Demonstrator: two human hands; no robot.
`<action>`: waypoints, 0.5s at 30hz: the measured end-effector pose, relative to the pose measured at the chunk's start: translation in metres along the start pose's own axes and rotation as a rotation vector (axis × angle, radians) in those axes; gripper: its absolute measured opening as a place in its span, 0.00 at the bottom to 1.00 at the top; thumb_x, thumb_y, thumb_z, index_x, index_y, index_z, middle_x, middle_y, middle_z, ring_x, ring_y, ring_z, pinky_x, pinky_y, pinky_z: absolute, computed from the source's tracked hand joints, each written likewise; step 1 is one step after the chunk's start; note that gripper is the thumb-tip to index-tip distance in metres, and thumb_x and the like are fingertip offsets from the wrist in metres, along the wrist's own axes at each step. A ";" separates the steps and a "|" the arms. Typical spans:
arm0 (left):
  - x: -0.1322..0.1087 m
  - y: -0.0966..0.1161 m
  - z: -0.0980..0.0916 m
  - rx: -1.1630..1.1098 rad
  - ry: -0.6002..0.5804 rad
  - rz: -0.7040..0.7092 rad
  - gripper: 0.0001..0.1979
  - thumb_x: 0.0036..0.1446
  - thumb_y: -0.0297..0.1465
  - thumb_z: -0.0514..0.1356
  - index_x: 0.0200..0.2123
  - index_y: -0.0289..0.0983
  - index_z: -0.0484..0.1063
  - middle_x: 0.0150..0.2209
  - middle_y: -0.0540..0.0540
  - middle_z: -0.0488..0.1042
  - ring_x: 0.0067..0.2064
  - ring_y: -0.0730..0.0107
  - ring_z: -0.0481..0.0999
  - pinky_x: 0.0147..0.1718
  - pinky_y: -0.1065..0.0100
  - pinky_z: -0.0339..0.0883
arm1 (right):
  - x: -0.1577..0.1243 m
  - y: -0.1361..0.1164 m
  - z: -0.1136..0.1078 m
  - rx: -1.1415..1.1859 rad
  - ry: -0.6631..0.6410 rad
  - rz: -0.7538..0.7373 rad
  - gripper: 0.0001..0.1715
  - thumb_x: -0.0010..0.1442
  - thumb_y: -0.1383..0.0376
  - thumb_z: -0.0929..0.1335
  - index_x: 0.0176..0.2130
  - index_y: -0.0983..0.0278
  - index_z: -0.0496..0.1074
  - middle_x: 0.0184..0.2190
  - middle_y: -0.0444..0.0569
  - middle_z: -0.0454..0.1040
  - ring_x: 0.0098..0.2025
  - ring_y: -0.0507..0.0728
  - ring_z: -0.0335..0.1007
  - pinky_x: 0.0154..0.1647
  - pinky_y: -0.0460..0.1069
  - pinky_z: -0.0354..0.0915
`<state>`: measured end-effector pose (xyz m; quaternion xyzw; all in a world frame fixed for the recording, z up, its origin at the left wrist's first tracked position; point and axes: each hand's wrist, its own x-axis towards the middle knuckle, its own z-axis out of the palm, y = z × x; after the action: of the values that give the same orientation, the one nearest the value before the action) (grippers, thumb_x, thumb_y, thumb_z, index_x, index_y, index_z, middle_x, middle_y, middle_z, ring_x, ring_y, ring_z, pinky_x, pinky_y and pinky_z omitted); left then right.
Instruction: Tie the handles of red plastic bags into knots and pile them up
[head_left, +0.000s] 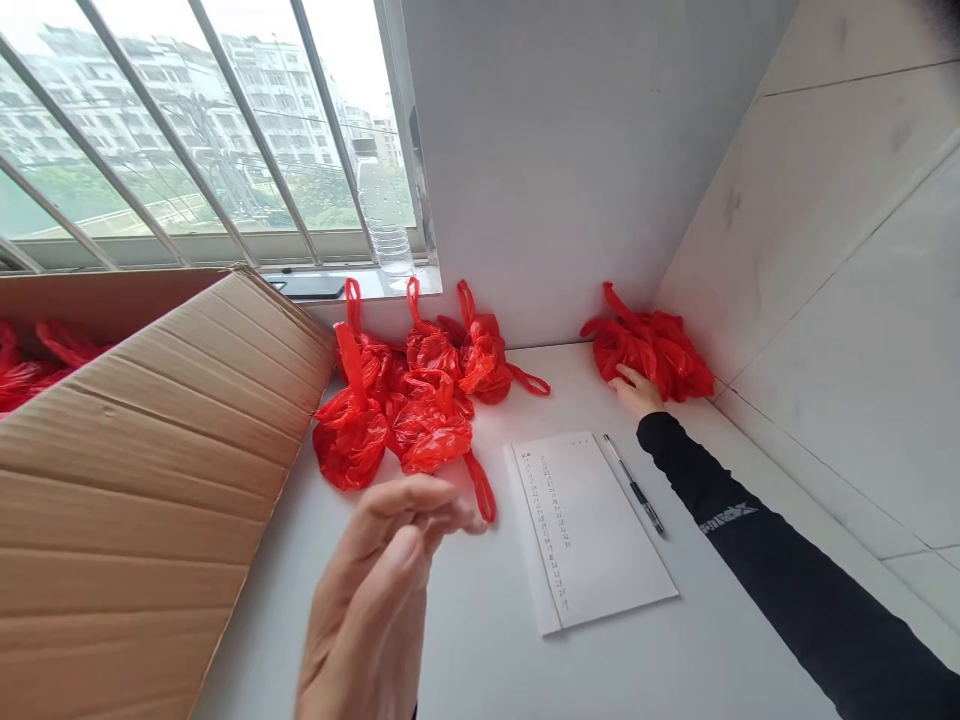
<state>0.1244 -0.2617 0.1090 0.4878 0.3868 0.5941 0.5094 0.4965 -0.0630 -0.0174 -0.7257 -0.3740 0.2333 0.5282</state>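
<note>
My left hand [390,590] is raised over the near part of the white table, its fingers curved and apart from the thumb, with nothing between them. Reaching to the back right corner, my right hand [637,392] touches the front left of a heap of red plastic bags [660,350]; some fingertips are lost against the red plastic, so its grip is unclear. Several knotted red bags [431,420] stand in a cluster beyond my left hand. A notepad [600,530] with handwritten columns of numbers lies between the two hands, and a black pen [637,490] rests along its right side.
At the left stands a large cardboard box [165,430] with more red bags [37,365] inside. On the windowsill are a clear plastic bottle [386,225] and a dark flat object [311,287]. Walls bound the table [480,640] at the back and right.
</note>
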 end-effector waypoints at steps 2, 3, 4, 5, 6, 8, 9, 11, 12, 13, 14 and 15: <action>0.020 -0.016 0.003 0.049 -0.046 -0.049 0.12 0.60 0.39 0.61 0.44 0.41 0.77 0.42 0.42 0.77 0.47 0.54 0.75 0.49 0.55 0.69 | 0.001 -0.001 0.001 -0.041 0.003 -0.008 0.27 0.54 0.65 0.71 0.55 0.64 0.75 0.54 0.56 0.76 0.60 0.67 0.67 0.65 0.60 0.58; 0.030 -0.027 0.001 0.069 -0.067 -0.074 0.13 0.61 0.39 0.61 0.45 0.40 0.77 0.44 0.41 0.77 0.48 0.54 0.75 0.49 0.55 0.69 | 0.001 -0.001 0.002 -0.058 0.004 -0.013 0.29 0.54 0.65 0.70 0.55 0.65 0.75 0.53 0.57 0.76 0.60 0.68 0.67 0.65 0.60 0.58; 0.039 -0.038 -0.002 0.079 -0.057 -0.107 0.14 0.60 0.39 0.61 0.46 0.40 0.77 0.46 0.41 0.77 0.50 0.53 0.75 0.51 0.55 0.68 | 0.001 0.000 0.002 -0.072 0.005 -0.019 0.30 0.53 0.64 0.70 0.56 0.66 0.75 0.51 0.58 0.77 0.59 0.69 0.68 0.64 0.61 0.59; 0.048 -0.049 -0.006 0.084 -0.036 -0.129 0.15 0.60 0.39 0.62 0.47 0.40 0.77 0.49 0.40 0.77 0.52 0.52 0.74 0.52 0.54 0.67 | 0.002 0.000 0.003 -0.084 0.008 -0.026 0.31 0.53 0.64 0.69 0.57 0.66 0.74 0.50 0.58 0.77 0.57 0.70 0.69 0.62 0.62 0.60; 0.055 -0.060 -0.010 0.090 -0.015 -0.145 0.16 0.59 0.39 0.62 0.48 0.40 0.76 0.51 0.40 0.76 0.55 0.51 0.73 0.54 0.54 0.66 | 0.002 0.000 0.003 -0.094 0.011 -0.035 0.32 0.53 0.63 0.69 0.57 0.66 0.74 0.49 0.58 0.78 0.56 0.70 0.70 0.61 0.62 0.61; 0.067 -0.077 -0.019 0.093 0.022 -0.159 0.17 0.57 0.39 0.64 0.49 0.39 0.77 0.53 0.40 0.76 0.59 0.50 0.70 0.58 0.55 0.62 | 0.002 0.000 0.004 -0.108 0.020 -0.057 0.33 0.53 0.63 0.69 0.58 0.64 0.73 0.48 0.56 0.78 0.54 0.69 0.71 0.60 0.62 0.62; 0.072 -0.083 -0.022 0.092 0.039 -0.161 0.18 0.55 0.38 0.65 0.48 0.39 0.77 0.53 0.40 0.76 0.60 0.50 0.69 0.59 0.56 0.61 | 0.003 0.000 0.004 -0.111 0.025 -0.069 0.33 0.53 0.63 0.68 0.59 0.63 0.73 0.48 0.56 0.78 0.54 0.68 0.71 0.59 0.62 0.62; 0.081 -0.090 -0.026 0.083 0.083 -0.162 0.18 0.52 0.37 0.68 0.46 0.38 0.79 0.51 0.39 0.78 0.60 0.50 0.70 0.59 0.57 0.60 | 0.004 0.000 0.004 -0.114 0.035 -0.086 0.32 0.53 0.63 0.68 0.58 0.63 0.73 0.48 0.56 0.78 0.54 0.68 0.71 0.59 0.62 0.62; 0.083 -0.091 -0.027 0.077 0.105 -0.161 0.18 0.51 0.37 0.68 0.45 0.38 0.79 0.49 0.39 0.79 0.60 0.50 0.70 0.59 0.57 0.61 | 0.005 0.000 0.004 -0.114 0.040 -0.089 0.32 0.52 0.63 0.69 0.57 0.64 0.74 0.47 0.57 0.78 0.54 0.69 0.71 0.59 0.62 0.62; 0.085 -0.091 -0.027 0.069 0.121 -0.161 0.18 0.50 0.36 0.69 0.44 0.38 0.79 0.49 0.39 0.79 0.59 0.50 0.71 0.57 0.58 0.62 | 0.006 0.000 0.004 -0.112 0.046 -0.089 0.31 0.52 0.63 0.69 0.55 0.66 0.76 0.45 0.58 0.79 0.53 0.69 0.71 0.59 0.63 0.62; 0.085 -0.089 -0.026 0.059 0.128 -0.163 0.18 0.50 0.36 0.69 0.44 0.38 0.79 0.48 0.39 0.79 0.58 0.50 0.72 0.54 0.59 0.65 | 0.007 0.000 0.004 -0.107 0.052 -0.089 0.29 0.51 0.62 0.70 0.53 0.67 0.77 0.44 0.59 0.79 0.52 0.70 0.72 0.59 0.64 0.62; 0.084 -0.087 -0.024 0.045 0.127 -0.168 0.18 0.50 0.36 0.69 0.45 0.38 0.79 0.48 0.39 0.79 0.56 0.51 0.73 0.50 0.60 0.68 | 0.008 -0.001 0.003 -0.097 0.059 -0.093 0.28 0.51 0.62 0.70 0.51 0.68 0.78 0.41 0.59 0.79 0.50 0.70 0.73 0.58 0.64 0.63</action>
<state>0.1203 -0.1626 0.0358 0.4263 0.4713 0.5700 0.5208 0.4988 -0.0551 -0.0172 -0.7389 -0.4025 0.1690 0.5134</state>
